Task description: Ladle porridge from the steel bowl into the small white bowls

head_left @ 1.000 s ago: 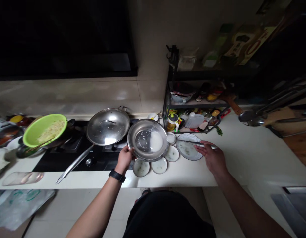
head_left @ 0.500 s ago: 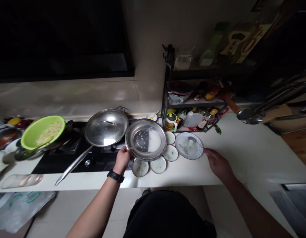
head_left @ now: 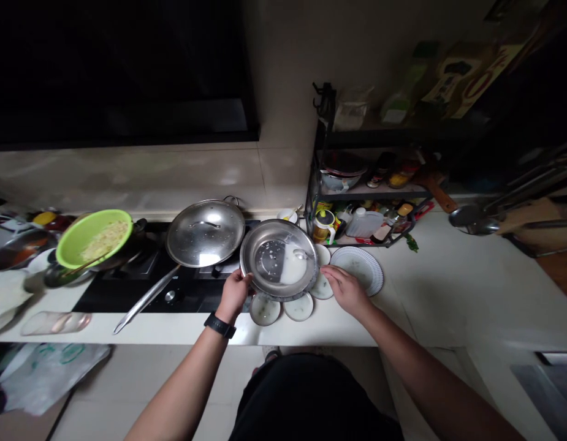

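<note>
My left hand (head_left: 234, 295), with a black watch on the wrist, grips the near left rim of a round metal basin (head_left: 263, 264). The basin is tilted, and white liquid has pooled toward its right side. Over that liquid is the bowl of a spoon (head_left: 300, 253); its handle runs to the pinched fingers of my right hand (head_left: 348, 292). Behind that hand sits a striped-rim plate (head_left: 377, 271) holding pale liquid with green bits. Small shallow dishes, including a front left dish (head_left: 265, 310) and a front middle dish (head_left: 298, 307), hold similar liquid; others are partly hidden under the basin.
A lidded metal pan (head_left: 205, 236) sits on the black hob (head_left: 191, 297), its long handle reaching over the counter edge. Farther left are a green bowl (head_left: 67, 245) of shredded food and a glass (head_left: 56, 323) lying sideways. A rack (head_left: 370, 195) with condiments stands behind the plate.
My right hand has moved left from the plate's right side to the basin, bringing the spoon from the plate into the basin. My left hand still holds the basin. The view has shifted slightly.
</note>
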{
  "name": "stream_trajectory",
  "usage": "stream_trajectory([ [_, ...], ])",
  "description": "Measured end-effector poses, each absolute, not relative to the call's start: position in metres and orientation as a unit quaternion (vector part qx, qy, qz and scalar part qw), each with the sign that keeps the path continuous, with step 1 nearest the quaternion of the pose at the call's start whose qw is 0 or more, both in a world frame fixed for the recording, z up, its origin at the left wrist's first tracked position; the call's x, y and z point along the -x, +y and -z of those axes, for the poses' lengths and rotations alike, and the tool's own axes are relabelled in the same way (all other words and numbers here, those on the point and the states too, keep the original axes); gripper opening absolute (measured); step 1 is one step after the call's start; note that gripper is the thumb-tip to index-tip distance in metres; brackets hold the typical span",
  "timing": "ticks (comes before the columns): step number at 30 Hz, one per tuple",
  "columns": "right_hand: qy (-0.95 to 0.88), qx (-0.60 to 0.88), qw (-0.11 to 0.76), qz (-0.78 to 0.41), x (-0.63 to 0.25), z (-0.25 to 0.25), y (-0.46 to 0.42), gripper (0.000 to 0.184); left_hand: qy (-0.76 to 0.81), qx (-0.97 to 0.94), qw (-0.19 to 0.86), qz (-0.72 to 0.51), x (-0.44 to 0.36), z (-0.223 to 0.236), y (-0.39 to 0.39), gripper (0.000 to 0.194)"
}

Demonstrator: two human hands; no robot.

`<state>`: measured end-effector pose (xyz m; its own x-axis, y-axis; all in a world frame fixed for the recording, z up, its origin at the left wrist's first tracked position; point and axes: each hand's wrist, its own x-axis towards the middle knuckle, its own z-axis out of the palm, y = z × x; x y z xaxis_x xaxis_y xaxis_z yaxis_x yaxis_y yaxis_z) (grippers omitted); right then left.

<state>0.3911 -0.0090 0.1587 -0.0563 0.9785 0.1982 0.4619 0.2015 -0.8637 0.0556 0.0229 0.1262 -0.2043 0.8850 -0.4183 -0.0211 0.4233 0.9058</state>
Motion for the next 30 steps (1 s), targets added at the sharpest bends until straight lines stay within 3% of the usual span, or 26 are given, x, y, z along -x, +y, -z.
stream_trajectory([
  [5, -0.422, 0.618, 0.501, -0.435, -0.387, -0.142, -0.006, 0.048, 0.649, -0.339, 0.536, -0.421, -0.055, -0.126, 0.023, 0.042],
  [9, -0.294, 0.613, 0.541, -0.495, -0.391, -0.14, -0.003, 0.047, 0.648, -0.327, 0.542, -0.423, -0.054, -0.127, 0.023, 0.042],
  [16, -0.264, 0.607, 0.562, -0.496, -0.403, -0.152, -0.004, 0.04, 0.662, -0.325, 0.523, -0.427, -0.044, -0.121, 0.022, 0.042],
  [24, -0.248, 0.62, 0.594, -0.448, -0.438, -0.171, -0.026, 0.054, 0.687, -0.294, 0.5, -0.439, -0.037, -0.122, 0.027, 0.035],
  [30, -0.263, 0.666, 0.553, -0.425, -0.461, -0.152, -0.052, 0.057, 0.681, -0.29, 0.504, -0.446, -0.031, -0.124, 0.03, 0.033],
])
